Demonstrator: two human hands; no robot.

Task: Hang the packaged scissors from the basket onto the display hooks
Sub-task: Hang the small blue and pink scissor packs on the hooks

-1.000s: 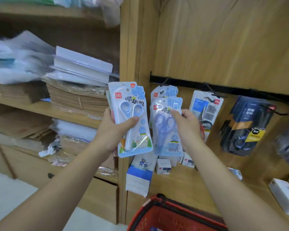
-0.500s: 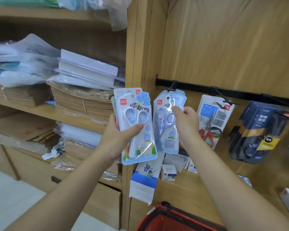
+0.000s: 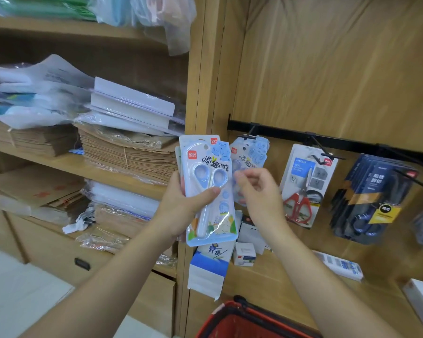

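1. The left hand (image 3: 181, 206), centre frame, grips a blue scissors pack (image 3: 208, 186) upright, thumb across its front; edges of more packs show behind it
2. The right hand (image 3: 259, 193) sits just right of that pack, fingers loosely curled with nothing in them, fingertips blurred
3. Behind the right hand, matching hung packs (image 3: 250, 152) dangle from the leftmost hook (image 3: 247, 136) on a black rail (image 3: 327, 140); the hand covers their lower half
4. Further right on the rail hang a red-handled scissors pack (image 3: 305, 184) and a thick bunch of dark packs (image 3: 374, 198)
5. A red basket (image 3: 242, 323) shows at bottom centre, partly cut off by the frame edge
6. Small white boxes (image 3: 244, 253) sit on the shelf below the hooks
7. At left, shelves carry brown paper stacks (image 3: 132, 152) and plastic-wrapped sheets
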